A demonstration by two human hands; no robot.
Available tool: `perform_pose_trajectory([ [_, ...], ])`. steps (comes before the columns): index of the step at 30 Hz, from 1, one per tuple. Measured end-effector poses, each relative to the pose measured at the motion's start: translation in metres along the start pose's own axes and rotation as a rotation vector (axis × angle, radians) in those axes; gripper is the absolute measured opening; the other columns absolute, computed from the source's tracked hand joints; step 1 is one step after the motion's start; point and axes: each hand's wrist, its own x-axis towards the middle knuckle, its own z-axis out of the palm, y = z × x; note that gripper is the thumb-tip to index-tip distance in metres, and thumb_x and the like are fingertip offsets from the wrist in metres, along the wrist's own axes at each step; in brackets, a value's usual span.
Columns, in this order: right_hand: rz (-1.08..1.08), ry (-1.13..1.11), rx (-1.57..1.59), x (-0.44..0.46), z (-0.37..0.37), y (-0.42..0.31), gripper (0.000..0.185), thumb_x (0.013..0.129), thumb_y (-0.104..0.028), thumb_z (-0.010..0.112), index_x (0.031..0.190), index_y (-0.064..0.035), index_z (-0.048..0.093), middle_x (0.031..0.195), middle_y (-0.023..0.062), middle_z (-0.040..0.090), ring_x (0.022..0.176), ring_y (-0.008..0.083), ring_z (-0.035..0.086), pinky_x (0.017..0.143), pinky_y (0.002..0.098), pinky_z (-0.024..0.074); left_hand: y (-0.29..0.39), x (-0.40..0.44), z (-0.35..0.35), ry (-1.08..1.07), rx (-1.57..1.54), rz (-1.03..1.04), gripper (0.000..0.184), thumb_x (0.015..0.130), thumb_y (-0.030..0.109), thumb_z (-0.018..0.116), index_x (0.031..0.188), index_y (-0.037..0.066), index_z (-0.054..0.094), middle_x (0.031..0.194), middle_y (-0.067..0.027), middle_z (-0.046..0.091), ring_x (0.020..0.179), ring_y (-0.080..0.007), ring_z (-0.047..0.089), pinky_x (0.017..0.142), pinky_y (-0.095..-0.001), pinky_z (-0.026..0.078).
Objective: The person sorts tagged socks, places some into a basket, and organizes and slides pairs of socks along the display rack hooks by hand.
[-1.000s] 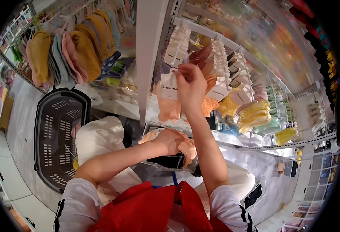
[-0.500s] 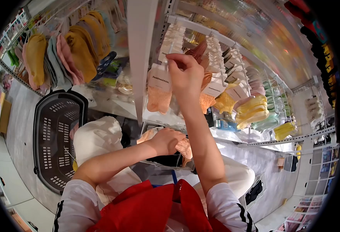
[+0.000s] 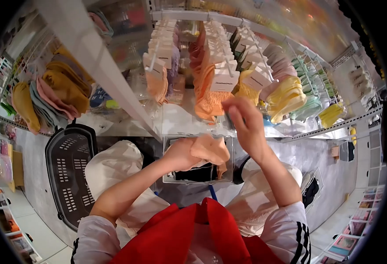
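My left hand (image 3: 181,154) is closed around a pair of peach socks (image 3: 211,148), held over a clear bin (image 3: 230,169) in front of my knees. Dark and peach items lie inside that bin. My right hand (image 3: 247,125) is raised in front of the rack, its fingers loosely bent and apart, with nothing visible in them. Closest to it hang carded orange socks (image 3: 222,97) on a hook. Farther left, carded peach socks (image 3: 157,86) hang on another hook.
Yellow socks (image 3: 286,97) and green socks (image 3: 310,105) hang farther right. A dark grey shopping basket (image 3: 70,176) stands on the floor at left, below hanging mustard socks (image 3: 26,103). A white post (image 3: 101,57) slants between the racks.
My right hand has left the peach socks' hook and moved right and down. My left hand has lifted the peach socks higher above the bin. The view has shifted.
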Motion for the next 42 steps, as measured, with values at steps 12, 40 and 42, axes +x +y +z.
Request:
perform_pose_trajectory([
  [12,0.608,-0.251,0.58,-0.084,0.022,0.066,0.026,0.085,-0.015,0.054,0.102,0.0043,0.054,0.078,0.0061,0.058,0.067,0.0081,0.052,0.06,0.0244,0.0438,-0.02,0.026,0.037,0.078,-0.763,-0.085,0.023,0.077,0.006,0.06,0.099,0.003,0.059,0.094,-0.0036,0.062,0.089,-0.0098,0.057,0.077,-0.0267,0.046],
  [40,0.617,0.209,0.893,-0.068,0.001,0.087,0.062,0.073,0.009,0.057,0.127,-0.0025,0.03,0.109,0.0098,0.051,0.101,0.0181,0.051,0.088,0.03,0.0397,-0.004,0.032,0.021,-0.108,-1.158,-0.121,0.041,0.086,0.025,0.05,0.122,0.006,0.044,0.114,-0.0066,0.054,0.09,-0.0091,0.053,0.068,-0.0233,0.043],
  [42,0.623,0.302,0.873,-0.066,0.002,0.085,0.061,0.073,0.009,0.057,0.126,-0.0025,0.031,0.108,0.0101,0.051,0.099,0.0176,0.051,0.087,0.0295,0.0406,-0.01,0.032,0.02,-0.11,-1.103,-0.148,0.039,0.086,0.025,0.05,0.12,0.006,0.046,0.111,-0.0052,0.055,0.089,-0.0089,0.053,0.069,-0.0242,0.043],
])
